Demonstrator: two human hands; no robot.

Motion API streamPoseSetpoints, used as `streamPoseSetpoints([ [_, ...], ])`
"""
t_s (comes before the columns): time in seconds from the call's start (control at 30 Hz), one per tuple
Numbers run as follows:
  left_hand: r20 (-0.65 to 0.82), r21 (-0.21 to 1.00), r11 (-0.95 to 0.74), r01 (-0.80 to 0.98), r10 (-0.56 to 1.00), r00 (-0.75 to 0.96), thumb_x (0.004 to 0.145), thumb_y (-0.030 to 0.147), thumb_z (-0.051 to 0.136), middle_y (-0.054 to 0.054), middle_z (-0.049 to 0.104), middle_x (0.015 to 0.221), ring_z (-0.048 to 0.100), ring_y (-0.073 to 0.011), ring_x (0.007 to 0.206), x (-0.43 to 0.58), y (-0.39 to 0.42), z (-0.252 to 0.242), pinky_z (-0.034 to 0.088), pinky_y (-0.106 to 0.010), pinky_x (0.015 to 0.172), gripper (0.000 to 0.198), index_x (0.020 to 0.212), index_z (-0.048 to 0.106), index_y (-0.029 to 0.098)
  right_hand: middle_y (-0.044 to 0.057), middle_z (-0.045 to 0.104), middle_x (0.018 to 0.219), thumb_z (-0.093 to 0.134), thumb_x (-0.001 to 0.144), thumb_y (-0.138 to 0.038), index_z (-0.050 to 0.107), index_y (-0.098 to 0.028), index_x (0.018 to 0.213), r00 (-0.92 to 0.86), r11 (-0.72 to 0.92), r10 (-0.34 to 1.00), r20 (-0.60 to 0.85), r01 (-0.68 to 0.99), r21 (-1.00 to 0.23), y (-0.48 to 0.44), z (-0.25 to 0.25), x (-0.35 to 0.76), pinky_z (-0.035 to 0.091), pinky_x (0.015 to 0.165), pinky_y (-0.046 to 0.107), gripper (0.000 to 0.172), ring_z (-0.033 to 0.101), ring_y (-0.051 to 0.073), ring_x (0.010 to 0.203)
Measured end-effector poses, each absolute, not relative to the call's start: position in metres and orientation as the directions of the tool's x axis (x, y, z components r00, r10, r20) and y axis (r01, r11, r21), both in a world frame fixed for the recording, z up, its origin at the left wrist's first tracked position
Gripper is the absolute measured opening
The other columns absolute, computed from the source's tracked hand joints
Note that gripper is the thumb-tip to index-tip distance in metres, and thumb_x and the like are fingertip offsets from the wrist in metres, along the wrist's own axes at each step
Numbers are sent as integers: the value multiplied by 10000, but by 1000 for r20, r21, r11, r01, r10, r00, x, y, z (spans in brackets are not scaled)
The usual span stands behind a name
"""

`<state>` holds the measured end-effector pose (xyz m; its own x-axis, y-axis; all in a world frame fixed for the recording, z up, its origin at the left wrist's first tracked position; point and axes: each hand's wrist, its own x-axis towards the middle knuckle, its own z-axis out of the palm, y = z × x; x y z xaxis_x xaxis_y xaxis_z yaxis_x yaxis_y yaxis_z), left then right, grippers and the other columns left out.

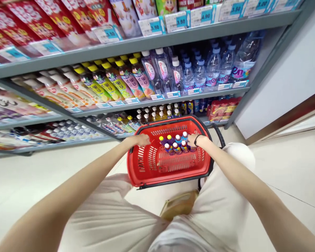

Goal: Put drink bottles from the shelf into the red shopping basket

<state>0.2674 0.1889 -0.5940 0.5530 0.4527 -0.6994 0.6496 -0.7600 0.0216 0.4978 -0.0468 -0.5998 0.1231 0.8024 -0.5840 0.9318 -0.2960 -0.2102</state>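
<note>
A red plastic shopping basket [136, 176] stands on the floor in front of me, between my knees. Inside it, several small drink bottles [176, 148] with white, blue and yellow caps stand upright in two rows towards the far right. Over the basket's left end is my left hand [142, 140], its fingers loosely extended and nothing visible in them. My right hand [192, 140], with a dark band at the wrist, reaches in from the right. Its fingers close around the top of a small bottle [193, 148] at the right end of the front row, partly hiding it.
Store shelves [157, 38] rise just beyond the basket, with water bottles [212, 68], yellow-capped drinks [120, 80] and red cartons [49, 17]. The basket's black handle [219, 135] sticks out to the right. A white panel [286, 91] borders the shelves. A tan object [180, 204] lies below the basket.
</note>
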Motion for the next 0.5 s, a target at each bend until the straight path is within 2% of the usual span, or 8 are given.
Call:
streamPoseSetpoints([
  [0.07, -680, 47, -706, 706, 496, 541, 962, 257, 536, -79, 719, 761, 657, -168, 706, 256, 209, -578, 513, -244, 693, 241, 874, 694, 98, 143, 679, 1295, 661, 1032, -441, 649, -128, 1328, 140, -312, 794, -591, 929, -198, -48, -603, 499, 575, 1000, 479, 431, 693, 260, 1137],
  [0.17, -627, 164, -601, 782, 548, 553, 978, 257, 481, -98, 762, 949, 696, -154, 810, 232, 234, -563, 522, -193, 721, 245, 997, 677, 111, 116, 701, 1214, 651, 1039, -435, 653, -137, 1305, 163, -324, 786, -596, 930, -174, -50, -605, 498, 599, 941, 455, 400, 711, 235, 1045],
  [0.23, -622, 237, -511, 826, 573, 533, 992, 244, 472, -89, 766, 980, 693, -134, 821, 209, 247, -559, 524, -173, 729, 239, 1027, 663, 105, 104, 697, 1203, 651, 1041, -420, 652, -144, 1298, 170, -324, 794, -584, 931, -168, -55, -601, 496, 611, 905, 433, 377, 710, 222, 1014],
  [0.37, -664, 292, -311, 904, 614, 426, 1023, 197, 480, -38, 751, 850, 639, -91, 754, 149, 270, -561, 508, -158, 724, 210, 1082, 634, 67, 103, 675, 1252, 649, 1043, -391, 658, -168, 1285, 196, -329, 828, -526, 929, -170, -70, -581, 496, 610, 897, 408, 329, 692, 218, 1040],
  [0.5, -681, 251, -151, 956, 674, 285, 1039, 193, 483, 6, 676, 682, 621, -94, 723, 86, 279, -582, 486, -156, 707, 183, 1027, 606, 58, 84, 702, 1170, 646, 1043, -410, 684, -176, 1210, 217, -329, 855, -472, 929, -168, -69, -557, 512, 602, 868, 382, 289, 697, 198, 976],
])
